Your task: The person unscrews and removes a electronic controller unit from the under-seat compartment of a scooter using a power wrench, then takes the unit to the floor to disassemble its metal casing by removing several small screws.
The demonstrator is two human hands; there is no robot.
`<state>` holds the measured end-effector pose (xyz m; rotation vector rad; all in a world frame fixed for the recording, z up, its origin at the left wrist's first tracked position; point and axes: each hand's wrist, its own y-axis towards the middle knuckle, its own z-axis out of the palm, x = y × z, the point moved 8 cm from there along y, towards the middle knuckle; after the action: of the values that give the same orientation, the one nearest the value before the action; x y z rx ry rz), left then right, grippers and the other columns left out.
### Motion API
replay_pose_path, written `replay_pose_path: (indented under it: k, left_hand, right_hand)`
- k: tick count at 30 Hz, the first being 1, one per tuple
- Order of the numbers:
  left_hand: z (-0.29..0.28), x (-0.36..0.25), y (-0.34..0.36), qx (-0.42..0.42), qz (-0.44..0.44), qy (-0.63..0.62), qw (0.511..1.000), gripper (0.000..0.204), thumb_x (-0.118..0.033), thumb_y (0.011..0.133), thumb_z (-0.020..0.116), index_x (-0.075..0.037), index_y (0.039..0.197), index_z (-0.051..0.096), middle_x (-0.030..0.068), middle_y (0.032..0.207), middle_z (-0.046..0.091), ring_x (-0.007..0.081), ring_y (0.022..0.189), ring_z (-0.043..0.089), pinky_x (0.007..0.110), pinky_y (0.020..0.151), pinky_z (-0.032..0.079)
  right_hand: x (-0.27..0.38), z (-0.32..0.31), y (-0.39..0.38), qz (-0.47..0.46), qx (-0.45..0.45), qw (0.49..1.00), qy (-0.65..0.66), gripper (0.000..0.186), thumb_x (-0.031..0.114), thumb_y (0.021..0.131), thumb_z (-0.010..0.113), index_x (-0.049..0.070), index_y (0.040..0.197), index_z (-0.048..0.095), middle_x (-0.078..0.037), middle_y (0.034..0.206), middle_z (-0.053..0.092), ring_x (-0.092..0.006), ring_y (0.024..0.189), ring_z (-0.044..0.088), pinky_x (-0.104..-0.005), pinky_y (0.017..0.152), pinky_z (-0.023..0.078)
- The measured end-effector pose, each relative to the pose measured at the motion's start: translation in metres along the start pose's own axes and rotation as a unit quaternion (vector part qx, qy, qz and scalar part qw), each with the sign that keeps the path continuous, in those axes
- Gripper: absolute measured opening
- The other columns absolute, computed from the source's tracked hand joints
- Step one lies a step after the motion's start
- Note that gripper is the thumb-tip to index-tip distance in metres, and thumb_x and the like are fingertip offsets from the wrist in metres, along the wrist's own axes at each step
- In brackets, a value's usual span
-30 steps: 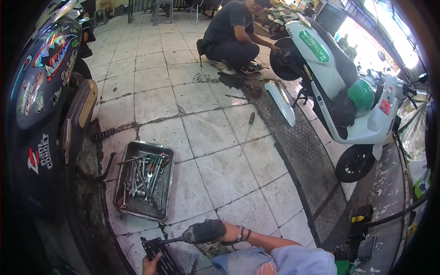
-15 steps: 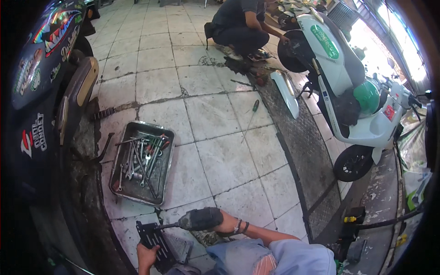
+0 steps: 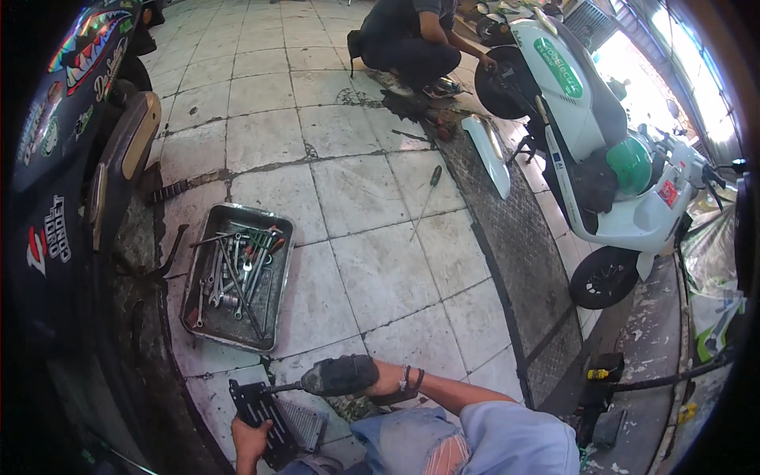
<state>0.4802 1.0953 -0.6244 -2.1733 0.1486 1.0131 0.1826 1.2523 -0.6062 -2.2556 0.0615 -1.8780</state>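
A black ribbed plastic panel (image 3: 265,412) lies on the tiled floor (image 3: 380,269) at six o'clock in the head view, the left hand (image 3: 249,439) closed on its near edge while the right hand (image 3: 380,378) wraps the body of a black power driver (image 3: 336,375), its bit meeting the panel's upper corner. The panel looks light and stiff, though thin enough to crack; its edge, clear of the bit, seems the safest hold. At ten o'clock from it sits a metal tray (image 3: 198,317) of wrenches and screwdrivers. A loose screwdriver (image 3: 433,176) lies at one o'clock, beside a detached white fairing (image 3: 489,154). Beyond, at two o'clock, a white electric scooter (image 3: 602,150) stands on a dark checker-plate ramp (image 3: 522,261), where another person (image 3: 412,39) crouches at its wheel. A stickered black motorcycle (image 3: 55,158) fills nine o'clock.
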Motion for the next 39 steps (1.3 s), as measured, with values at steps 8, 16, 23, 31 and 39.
replay_pose_path:
  k: [8, 16, 23, 31, 39]
  left_hand:
    - [-0.006, 0.010, -0.001, 0.015, -0.025, 0.025, 0.999, 0.037, -0.002, 0.070, 0.079, 0.005, 0.105, 0.068, 0.0186, 0.093, 0.075, 0.0316, 0.089, 0.074, 0.040, 0.082, 0.055]
    - [0.003, -0.007, 0.014, 0.046, -0.019, 0.049, 0.998, 0.047, -0.014, 0.077, 0.076, 0.002, 0.119, 0.064, 0.0267, 0.107, 0.070, 0.0423, 0.105, 0.067, 0.044, 0.091, 0.052]
    - [-0.012, 0.006, -0.003, 0.025, -0.033, 0.068, 0.997, 0.052, -0.009, 0.078, 0.076, -0.001, 0.127, 0.062, 0.0251, 0.110, 0.071, 0.0410, 0.108, 0.067, 0.044, 0.093, 0.052]
    - [-0.008, 0.002, -0.003, 0.051, -0.056, 0.069, 0.995, 0.052, -0.011, 0.077, 0.076, -0.001, 0.126, 0.062, 0.0255, 0.109, 0.071, 0.0415, 0.108, 0.067, 0.045, 0.094, 0.052]
    - [-0.012, 0.004, 0.001, 0.016, -0.022, 0.099, 0.995, 0.051, -0.012, 0.076, 0.076, 0.000, 0.124, 0.063, 0.0254, 0.108, 0.071, 0.0414, 0.106, 0.068, 0.045, 0.092, 0.053]
  right_hand:
    - [-0.001, -0.011, 0.000, 0.005, 0.037, 0.994, -0.107, 0.061, 0.021, 0.083, 0.071, 0.002, 0.138, 0.053, -0.020, 0.138, 0.059, -0.0343, 0.124, 0.059, -0.0385, 0.108, 0.044]
    - [0.033, -0.050, 0.017, -0.038, 0.005, 0.973, -0.228, 0.048, 0.033, 0.074, 0.076, 0.003, 0.108, 0.059, -0.020, 0.095, 0.066, -0.0416, 0.091, 0.065, -0.0421, 0.077, 0.052]
    - [0.034, -0.020, 0.024, -0.006, 0.082, 0.968, -0.239, 0.048, 0.030, 0.078, 0.071, 0.002, 0.113, 0.056, -0.024, 0.102, 0.063, -0.0449, 0.096, 0.062, -0.0450, 0.081, 0.051]
    - [0.005, -0.023, 0.018, 0.046, 0.094, 0.972, -0.211, 0.059, 0.029, 0.072, 0.074, 0.002, 0.119, 0.053, -0.023, 0.105, 0.062, -0.0454, 0.096, 0.062, -0.0451, 0.079, 0.051]
    - [0.027, -0.033, 0.030, -0.097, 0.054, 0.960, -0.258, 0.058, 0.026, 0.067, 0.077, 0.003, 0.119, 0.064, -0.017, 0.113, 0.066, -0.0370, 0.104, 0.062, -0.0423, 0.090, 0.047]
